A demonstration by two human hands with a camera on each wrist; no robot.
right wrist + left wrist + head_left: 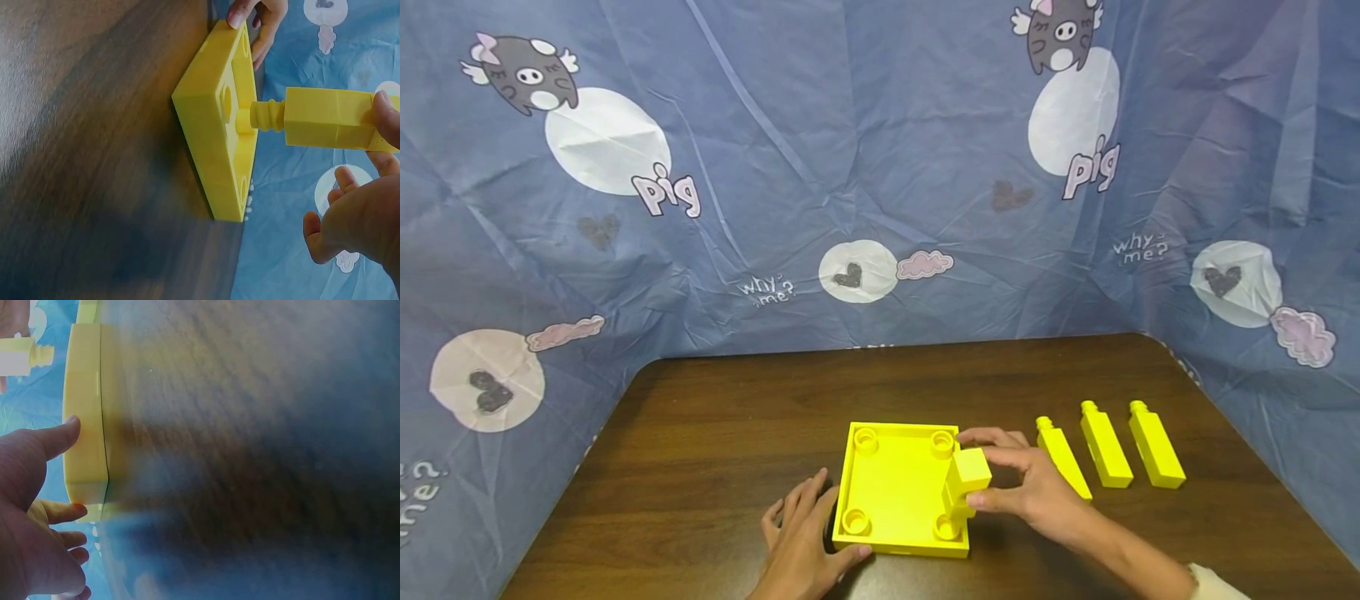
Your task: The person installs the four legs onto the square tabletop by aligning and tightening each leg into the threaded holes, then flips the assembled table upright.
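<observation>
A square yellow tabletop [898, 487] lies underside up, with a round socket at each corner. My left hand [805, 529] rests at its near left corner. The thumb touches the near wall and the fingers lie along the left side. My right hand [1037, 492] pinches a yellow table leg [970, 471] between thumb and fingers, above the near right socket [946, 527]. In the right wrist view, the held leg's threaded end [267, 115] points toward the tabletop [209, 81]. Whether it touches a socket, I cannot tell.
To the right, several more yellow table legs [1105, 450] lie on the dark wooden table [715, 433], threaded ends pointing away. The nearest one is partly behind my right hand. A blue printed cloth [760, 167] hangs around the back and sides.
</observation>
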